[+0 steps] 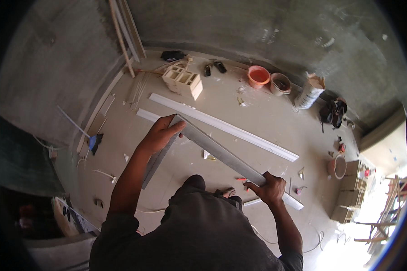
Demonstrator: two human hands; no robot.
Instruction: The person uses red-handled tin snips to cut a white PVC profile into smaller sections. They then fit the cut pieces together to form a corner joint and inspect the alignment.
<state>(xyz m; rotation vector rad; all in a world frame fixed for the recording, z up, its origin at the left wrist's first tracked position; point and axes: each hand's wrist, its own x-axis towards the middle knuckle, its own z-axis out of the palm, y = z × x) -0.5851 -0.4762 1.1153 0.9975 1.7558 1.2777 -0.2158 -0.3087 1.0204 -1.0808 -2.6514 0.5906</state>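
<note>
A grey L-shaped piece [219, 150], two flat bars meeting at a corner, is held up in front of my body. My left hand [160, 133] closes round its corner, thumb along the top face. From there the second bar slopes down towards me, partly hidden behind my left forearm. Around the right end of the longer bar my right hand [269, 189] is wrapped. Beneath it on the floor lies a long white grooved strip [230, 128], with a shorter white strip [148, 115] beside it. Another white strip [293, 201] shows beyond my right hand.
Hollow blocks [194, 86] stand on the far floor near sandals [220, 66]. Along the back wall are an orange bucket [259, 77], a second bucket [281, 84], a sack [310, 92] and a dark bag [333, 114]. More blocks [347, 196] are stacked at right. Cables [319, 244] trail behind me.
</note>
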